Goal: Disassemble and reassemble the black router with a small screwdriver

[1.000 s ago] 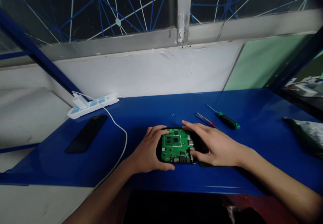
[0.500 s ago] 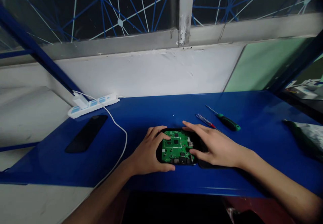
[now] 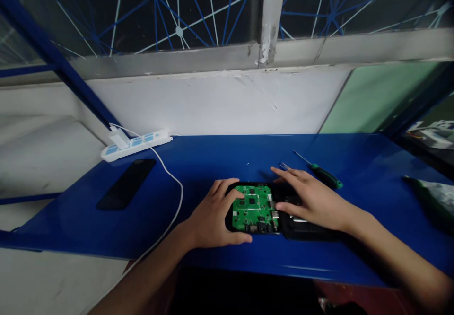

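Observation:
A green circuit board [image 3: 251,210] lies in a black case half on the blue table. My left hand [image 3: 216,215] is closed around the left side of this case, thumb along the near edge and one fingertip over the board. To the right, a second black case half [image 3: 294,234] lies beside it, with something metallic inside, partly covered by my right hand [image 3: 307,199]. The right fingers are spread, holding nothing. Its thumb tip is near the silver ports on the board's right edge; whether it touches them I cannot tell.
A green-black screwdriver [image 3: 324,175] and a clear-handled one [image 3: 284,166], partly hidden by my right hand, lie behind. At left are a black phone [image 3: 126,185], a white power strip [image 3: 138,144] and a white cable [image 3: 181,196]. A packet [image 3: 432,196] sits at far right.
My right hand has moved right, off the board's edge and over the second case half, uncovering more of both. My left hand keeps its hold. The view has shifted slightly.

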Action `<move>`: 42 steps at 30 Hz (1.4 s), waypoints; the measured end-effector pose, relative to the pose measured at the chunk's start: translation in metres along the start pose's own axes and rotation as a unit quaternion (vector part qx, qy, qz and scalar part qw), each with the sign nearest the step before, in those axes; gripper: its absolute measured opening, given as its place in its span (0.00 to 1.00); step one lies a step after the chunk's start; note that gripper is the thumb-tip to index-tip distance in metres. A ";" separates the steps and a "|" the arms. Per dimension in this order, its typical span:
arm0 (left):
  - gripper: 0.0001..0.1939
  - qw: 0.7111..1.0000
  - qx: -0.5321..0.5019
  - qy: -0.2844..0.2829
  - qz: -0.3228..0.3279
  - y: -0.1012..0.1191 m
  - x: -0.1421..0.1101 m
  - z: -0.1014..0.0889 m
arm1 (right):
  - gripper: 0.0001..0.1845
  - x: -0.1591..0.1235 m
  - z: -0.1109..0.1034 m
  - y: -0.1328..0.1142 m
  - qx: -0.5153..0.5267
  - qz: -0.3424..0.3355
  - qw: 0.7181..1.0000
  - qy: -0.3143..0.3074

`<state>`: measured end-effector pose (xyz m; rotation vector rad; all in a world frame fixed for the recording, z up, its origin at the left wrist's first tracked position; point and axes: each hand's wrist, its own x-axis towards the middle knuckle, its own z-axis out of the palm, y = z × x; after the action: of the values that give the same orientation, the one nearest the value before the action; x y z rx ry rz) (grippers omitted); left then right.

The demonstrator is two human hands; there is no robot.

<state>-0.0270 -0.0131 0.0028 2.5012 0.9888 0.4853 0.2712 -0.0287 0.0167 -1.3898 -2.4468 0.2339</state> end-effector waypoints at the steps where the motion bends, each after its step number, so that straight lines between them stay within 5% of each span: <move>1: 0.39 1.000 0.004 0.002 0.002 0.000 0.000 0.000 | 0.43 0.000 -0.001 0.004 -0.013 -0.007 1.000 -0.007; 14: 0.42 1.000 0.024 -0.001 0.005 -0.002 -0.002 0.004 | 0.52 -0.034 -0.013 0.042 -0.092 -0.087 0.992 -0.016; 23: 0.41 0.999 0.034 -0.004 0.001 -0.002 -0.001 0.006 | 0.66 -0.056 -0.017 0.039 -0.107 -0.100 0.989 -0.032; 34: 0.41 1.000 0.016 -0.002 -0.001 -0.002 -0.001 0.006 | 0.60 -0.068 -0.010 0.036 -0.109 -0.067 0.992 -0.001; 42: 0.42 1.000 0.013 -0.014 -0.012 -0.003 -0.001 0.006 | 0.57 -0.051 -0.029 0.027 -0.100 -0.039 0.992 0.068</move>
<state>-0.0263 -0.0130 -0.0043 2.5089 1.0186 0.4308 0.3270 -0.0592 0.0258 -1.3362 -2.4584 -0.1235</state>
